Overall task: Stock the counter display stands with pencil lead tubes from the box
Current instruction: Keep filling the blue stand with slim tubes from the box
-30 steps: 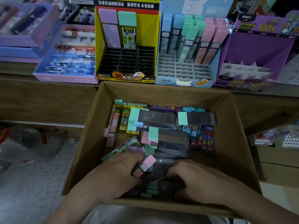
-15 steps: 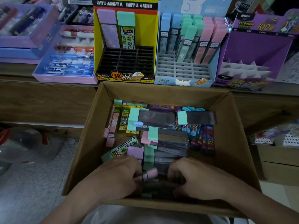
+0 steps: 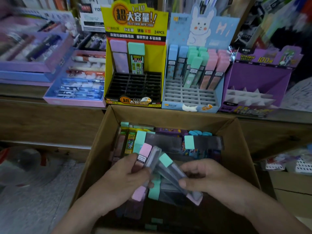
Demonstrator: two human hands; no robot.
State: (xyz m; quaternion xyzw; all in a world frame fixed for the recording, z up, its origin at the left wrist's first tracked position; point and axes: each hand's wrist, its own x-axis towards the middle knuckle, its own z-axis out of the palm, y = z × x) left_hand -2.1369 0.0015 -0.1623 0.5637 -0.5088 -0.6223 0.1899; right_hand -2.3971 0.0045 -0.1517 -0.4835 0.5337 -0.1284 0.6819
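Your left hand is curled round a small fan of tubes held above the cardboard box. It grips a pink-capped tube with a clear grey one just beside it, both tilted so their caps point up and away from you. Your right hand pinches a mint-capped tube near its lower end, thumb on the near face and fingers curled over the far side. This tube slants up to the left, and its mint cap lies just beside the clear tube in your left hand. You cannot tell whether the pink and mint caps just below your left thumb belong to tubes you hold or to ones lying in the box. Under both hands the box holds loose tubes piled in several directions, most with dark bodies and mint caps, with flat yellow and purple packets at the far side. The box's far wall sits against the front of the wooden counter. On the counter right behind it stands the yellow display stand, with a lilac-capped and a mint-capped tube upright at the back of its black grid. Just beside it on the right is the blue display stand, its back rows carrying blue, mint and pink tubes. A purple stand sits further right, and a pink tray of pens lies left of the yellow one.
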